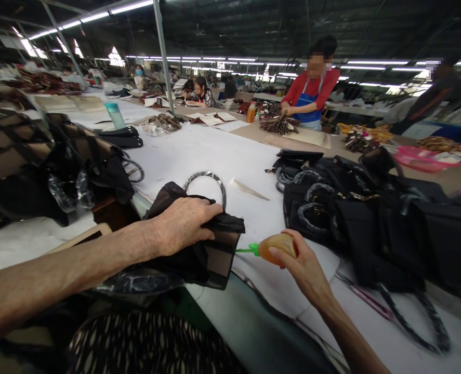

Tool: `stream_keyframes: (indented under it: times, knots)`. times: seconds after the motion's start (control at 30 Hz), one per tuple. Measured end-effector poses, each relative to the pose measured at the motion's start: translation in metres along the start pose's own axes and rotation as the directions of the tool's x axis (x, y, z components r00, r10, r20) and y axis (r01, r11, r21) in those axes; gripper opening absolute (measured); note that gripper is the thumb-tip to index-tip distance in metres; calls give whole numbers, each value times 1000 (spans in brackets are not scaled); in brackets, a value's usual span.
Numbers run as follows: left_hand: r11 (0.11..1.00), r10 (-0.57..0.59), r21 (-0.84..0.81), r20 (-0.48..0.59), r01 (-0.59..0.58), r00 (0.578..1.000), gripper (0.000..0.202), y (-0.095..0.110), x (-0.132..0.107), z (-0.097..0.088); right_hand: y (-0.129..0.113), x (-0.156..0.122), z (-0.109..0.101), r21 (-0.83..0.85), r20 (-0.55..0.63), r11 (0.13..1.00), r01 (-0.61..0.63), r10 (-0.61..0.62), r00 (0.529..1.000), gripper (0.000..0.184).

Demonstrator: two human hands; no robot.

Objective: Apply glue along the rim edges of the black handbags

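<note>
My left hand [187, 221] is closed on the upper edge of a black handbag [199, 259], thumb on one side and fingers over the fabric. A round handle [207, 176] wrapped in clear plastic stands up behind the bag. In my right hand [300, 265] is an amber squeeze bottle [275, 248], held on its side. Its thin green nozzle points left and its tip meets the bag's brownish lining at the right edge; whether liquid comes out I cannot tell.
A pale pointed tool [248, 189] lies on the white table cover [199, 145]. Black bags [363, 218] are heaped at right, near pink-handled scissors [370, 298]. More bags [51, 161] sit at left, beside a teal-capped bottle [115, 115]. Across the table stands a co-worker [312, 88] in red.
</note>
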State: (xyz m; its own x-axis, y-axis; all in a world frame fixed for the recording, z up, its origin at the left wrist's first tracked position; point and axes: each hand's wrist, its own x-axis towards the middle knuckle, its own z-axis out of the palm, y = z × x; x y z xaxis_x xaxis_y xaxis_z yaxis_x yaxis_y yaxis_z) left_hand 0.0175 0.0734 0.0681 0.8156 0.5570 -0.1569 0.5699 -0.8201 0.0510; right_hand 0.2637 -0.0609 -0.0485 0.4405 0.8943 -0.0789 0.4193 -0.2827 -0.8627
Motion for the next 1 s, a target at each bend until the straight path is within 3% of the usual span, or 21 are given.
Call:
stream_keyframes:
  times: [0.17, 0.47, 1.0]
  knots:
    - [1000, 16, 18, 14, -16, 1000, 25, 4, -3, 1, 2, -3, -1, 77, 61, 996, -46, 41, 997, 50]
    - [996, 40, 78, -2, -39, 999, 25, 9, -1, 6, 2, -4, 0, 170, 51, 983, -71, 63, 997, 46]
    - [998, 29, 59, -53, -26, 998, 28, 7, -2, 14, 7, -11, 5, 194, 94, 972, -134, 117, 989, 42]
